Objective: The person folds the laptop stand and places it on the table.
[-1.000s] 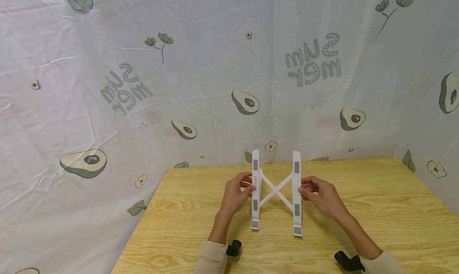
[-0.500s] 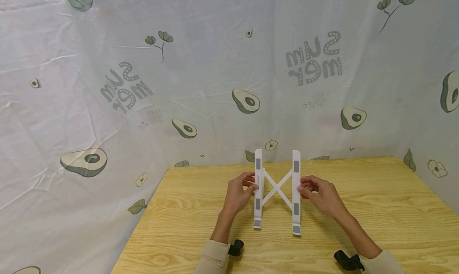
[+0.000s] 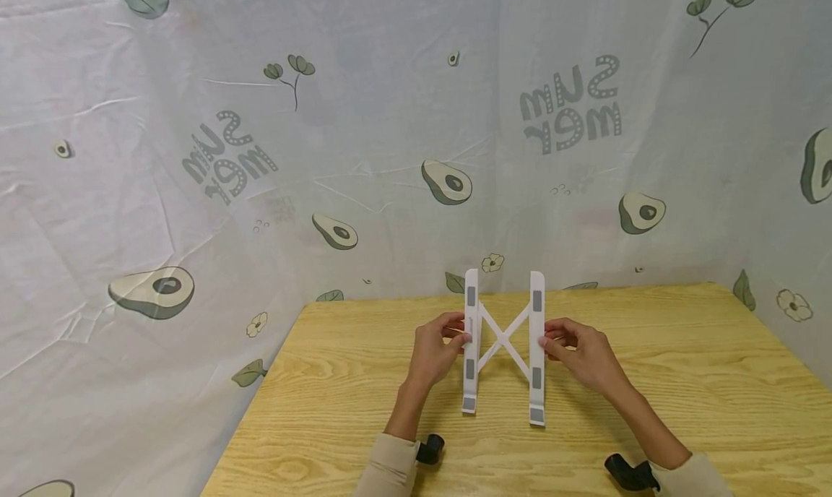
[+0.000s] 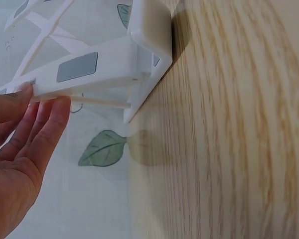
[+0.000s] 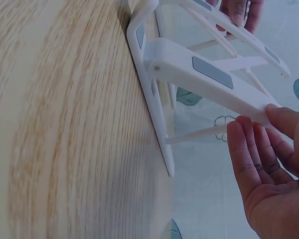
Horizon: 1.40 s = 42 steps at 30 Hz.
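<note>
A white folding laptop stand [image 3: 503,339] with grey pads stands on the wooden table, its two rails joined by an X-shaped brace. My left hand [image 3: 432,352] pinches the middle of the left rail [image 3: 471,352] between thumb and fingers. On the other side, my right hand [image 3: 585,356] pinches the right rail [image 3: 536,331] at about the same height. In the left wrist view the thumb lies on the top of the rail [image 4: 109,62] and the fingertips are beneath it. The right wrist view shows the raised rail [image 5: 179,67] above its base bar [image 5: 157,109], which rests on the table.
The wooden table [image 3: 325,410] reaches back to a pale curtain [image 3: 364,136] printed with avocados and leaves, which also hangs along the left and right sides. Black wrist-worn devices [image 3: 430,449] sit at both sleeves.
My left hand has moved right with the left rail, narrowing the gap between the two rails and the X brace with it. The right hand and right rail have barely shifted.
</note>
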Motion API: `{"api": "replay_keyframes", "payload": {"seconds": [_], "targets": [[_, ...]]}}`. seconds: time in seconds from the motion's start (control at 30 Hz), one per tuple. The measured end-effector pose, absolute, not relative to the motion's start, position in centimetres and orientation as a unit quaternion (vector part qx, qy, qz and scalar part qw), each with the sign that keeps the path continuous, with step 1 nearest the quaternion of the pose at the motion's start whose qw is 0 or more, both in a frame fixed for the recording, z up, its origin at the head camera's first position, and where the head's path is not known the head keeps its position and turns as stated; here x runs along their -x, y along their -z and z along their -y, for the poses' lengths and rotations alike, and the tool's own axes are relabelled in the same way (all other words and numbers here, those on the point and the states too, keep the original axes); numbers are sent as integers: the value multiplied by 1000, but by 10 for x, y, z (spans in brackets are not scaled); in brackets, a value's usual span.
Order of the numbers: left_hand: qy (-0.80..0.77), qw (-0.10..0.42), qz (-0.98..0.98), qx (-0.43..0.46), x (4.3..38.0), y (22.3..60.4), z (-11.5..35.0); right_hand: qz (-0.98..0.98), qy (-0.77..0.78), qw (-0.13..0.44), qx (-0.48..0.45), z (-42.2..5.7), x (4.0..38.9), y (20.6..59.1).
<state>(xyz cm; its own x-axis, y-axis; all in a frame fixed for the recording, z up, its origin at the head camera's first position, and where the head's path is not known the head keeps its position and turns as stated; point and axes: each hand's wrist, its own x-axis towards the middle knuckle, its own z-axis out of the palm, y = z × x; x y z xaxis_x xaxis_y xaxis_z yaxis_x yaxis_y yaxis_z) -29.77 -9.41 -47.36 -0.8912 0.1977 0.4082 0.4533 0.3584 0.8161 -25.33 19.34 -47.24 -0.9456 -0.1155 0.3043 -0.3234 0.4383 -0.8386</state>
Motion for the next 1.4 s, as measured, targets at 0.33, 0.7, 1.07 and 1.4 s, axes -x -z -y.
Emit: {"api": "replay_keyframes", "payload": {"seconds": [0.33, 0.7, 1.07, 1.4], "targets": [[534, 115, 810, 212, 296, 475, 89, 836, -523, 97, -133, -190, 254, 474], [528, 112, 814, 215, 292, 474, 83, 836, -521, 100, -140, -187, 253, 474], [537, 96, 812, 210, 289, 475, 77, 837, -516, 107, -147, -184, 253, 477], [540, 93, 810, 208, 287, 475, 73, 835, -521, 108, -143, -183, 252, 479]]}}
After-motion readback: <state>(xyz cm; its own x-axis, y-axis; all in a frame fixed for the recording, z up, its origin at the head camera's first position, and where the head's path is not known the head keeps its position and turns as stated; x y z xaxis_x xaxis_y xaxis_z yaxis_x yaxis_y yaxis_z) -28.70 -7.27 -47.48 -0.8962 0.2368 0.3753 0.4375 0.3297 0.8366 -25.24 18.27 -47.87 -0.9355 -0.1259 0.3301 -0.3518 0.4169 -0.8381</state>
